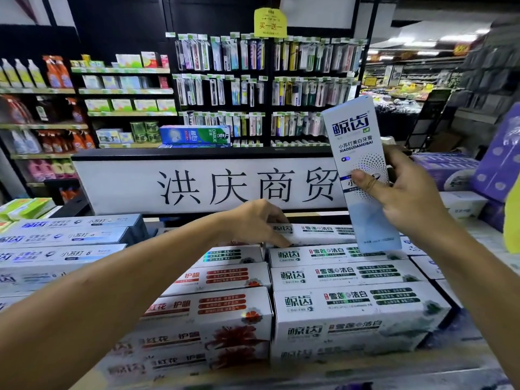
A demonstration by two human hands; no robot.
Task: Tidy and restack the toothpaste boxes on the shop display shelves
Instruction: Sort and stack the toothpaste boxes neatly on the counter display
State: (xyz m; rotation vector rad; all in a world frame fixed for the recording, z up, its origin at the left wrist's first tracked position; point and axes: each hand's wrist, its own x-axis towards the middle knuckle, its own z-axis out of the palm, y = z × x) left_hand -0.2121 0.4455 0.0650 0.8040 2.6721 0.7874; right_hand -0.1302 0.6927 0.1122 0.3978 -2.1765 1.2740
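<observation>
Your right grip [405,192] clamps a pale-blue cardboard toothpaste box [351,130] aloft while your left grip [253,223] pinches the white green-lettered box [318,230] below, probably straightening it.

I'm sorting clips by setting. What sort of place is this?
A shop, probably a supermarket's toiletries section: stacked toothpaste boxes in front, racks of hanging toothbrushes behind them, and cleaning bottles shelved at the left.
</observation>
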